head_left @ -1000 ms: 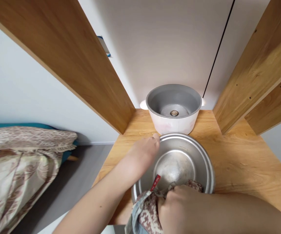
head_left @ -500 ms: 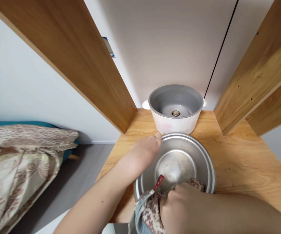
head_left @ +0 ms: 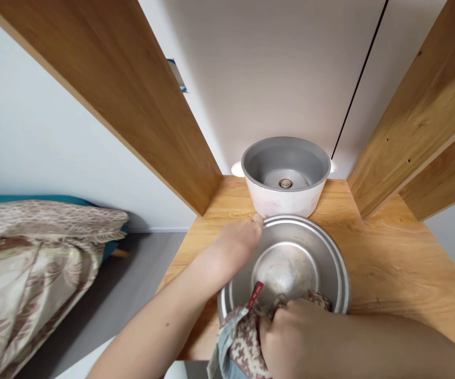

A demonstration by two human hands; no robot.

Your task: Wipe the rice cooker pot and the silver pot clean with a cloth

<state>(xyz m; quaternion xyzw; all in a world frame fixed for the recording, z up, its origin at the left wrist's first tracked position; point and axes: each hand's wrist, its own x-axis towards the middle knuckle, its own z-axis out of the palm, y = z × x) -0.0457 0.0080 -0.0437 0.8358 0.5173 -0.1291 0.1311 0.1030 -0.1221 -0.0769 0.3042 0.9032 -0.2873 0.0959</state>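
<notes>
A round silver metal pot (head_left: 330, 273) sits near the front of the wooden surface, with concentric rings along its rim. My left hand (head_left: 241, 237) reaches over its left side, fingers closed on the far-left rim; the fingertips are mostly hidden. In my right hand (head_left: 290, 331) is a bunched cloth (head_left: 243, 342), brown-and-beige patterned and blue-grey, with a red tag. The fist presses the cloth at the pot's near side, and part of the cloth hangs over the front edge. Just behind the pot stands a white rice cooker body (head_left: 286, 200), lidless, its grey interior showing a round centre piece.
Wooden posts rise at left (head_left: 172, 131) and right (head_left: 401, 126) of the wooden surface (head_left: 401, 273). A pale panel with a black line stands behind the cooker. On the left, a patterned cover (head_left: 46, 263) drapes over teal furniture above a grey floor (head_left: 132, 273).
Almost nothing differs. The cloth and its red tag have shifted very slightly under my right hand; my left hand keeps its place on the rim.
</notes>
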